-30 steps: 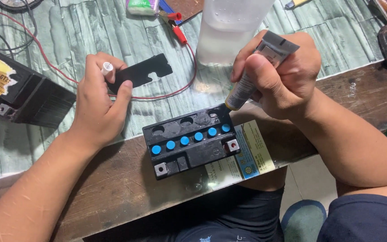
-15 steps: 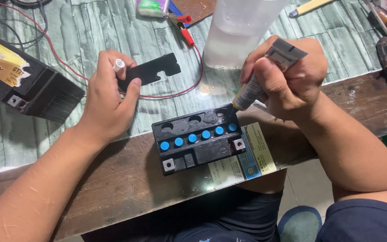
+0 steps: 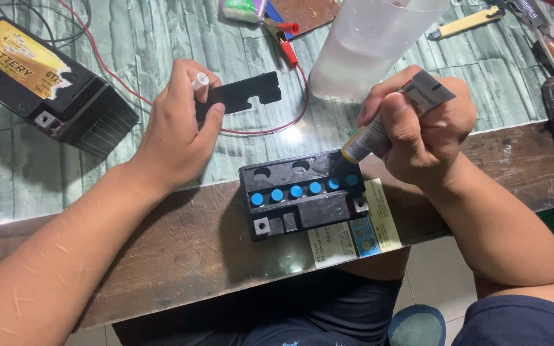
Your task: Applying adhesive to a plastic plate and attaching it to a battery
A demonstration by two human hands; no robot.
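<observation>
From the head camera, the right hand (image 3: 428, 131) is clenched around a glue tube (image 3: 379, 131), its tip down at the back right corner of a small black battery (image 3: 302, 195) with a row of blue caps. The battery stands on the wooden table edge (image 3: 181, 250), between the two hands. The left hand (image 3: 177, 128) grips a flat black plastic strip (image 3: 245, 96) and a small white cap (image 3: 199, 81), resting on the green patterned mat (image 3: 129, 45). A clear plastic jug (image 3: 373, 45) stands just behind the right hand. A second, larger battery (image 3: 46, 83) lies at the far left.
</observation>
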